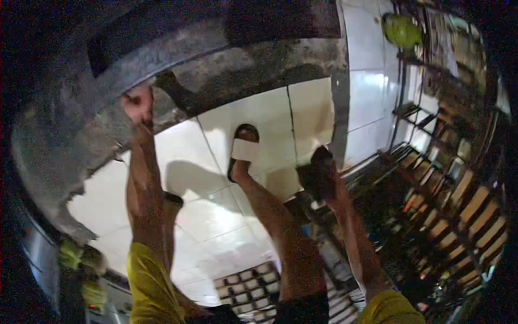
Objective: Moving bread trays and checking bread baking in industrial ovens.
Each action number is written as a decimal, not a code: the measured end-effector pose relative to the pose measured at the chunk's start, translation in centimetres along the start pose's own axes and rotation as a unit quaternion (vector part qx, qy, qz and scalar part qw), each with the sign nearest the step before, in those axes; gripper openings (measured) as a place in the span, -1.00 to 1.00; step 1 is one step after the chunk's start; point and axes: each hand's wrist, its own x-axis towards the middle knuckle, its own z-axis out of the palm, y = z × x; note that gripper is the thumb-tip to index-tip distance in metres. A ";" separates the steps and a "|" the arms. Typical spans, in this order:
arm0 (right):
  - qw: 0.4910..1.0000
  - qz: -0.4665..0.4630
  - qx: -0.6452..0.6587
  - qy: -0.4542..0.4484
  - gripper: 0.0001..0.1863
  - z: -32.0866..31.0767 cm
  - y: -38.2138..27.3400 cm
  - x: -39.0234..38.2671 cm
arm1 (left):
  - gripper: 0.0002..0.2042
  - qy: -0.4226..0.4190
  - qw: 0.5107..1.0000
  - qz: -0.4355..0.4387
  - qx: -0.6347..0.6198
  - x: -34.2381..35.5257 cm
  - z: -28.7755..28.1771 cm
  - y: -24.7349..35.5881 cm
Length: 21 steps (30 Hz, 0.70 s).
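My left hand (139, 105) reaches forward to the edge of a rough grey concrete ledge (199, 67). Its fingers are smeared and I cannot tell whether they grip the edge. On the right, my right hand (330, 186) hangs above the border of the tiled floor (264, 116), close to a dark shape (313, 175). Shadow hides its fingers, so whether it holds that shape cannot be made out. Between my arms, my right foot wears a dark slipper with a pale band (245, 150). Part of another dark slipper (173, 200) shows beside my left forearm.
A dark rack (402, 102) stands at the right, with a round green thing (402, 31) at its top. Slatted shelves (469, 221) with mixed small items fill the lower right. A checked mat (248, 289) lies near my legs. Yellow-green things (91, 291) sit at the lower left.
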 end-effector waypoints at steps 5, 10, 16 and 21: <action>0.982 -0.039 0.183 -0.032 -0.51 0.5 15.2 -9.1 | -0.47 -0.032 0.998 -0.049 0.015 -3.8 -2.3 8.0; 0.976 -0.192 0.043 -0.092 -0.45 1.1 23.5 -2.9 | -0.24 -0.106 0.991 -0.081 0.010 -0.9 1.4 13.2; 0.970 -0.223 0.094 -0.013 -0.52 5.3 27.8 0.7 | -0.24 -0.143 0.963 -0.166 0.154 5.7 9.9 14.7; 0.969 -0.224 0.093 0.042 -0.57 6.5 29.2 2.1 | -0.29 -0.171 0.921 -0.195 0.291 7.3 14.2 15.4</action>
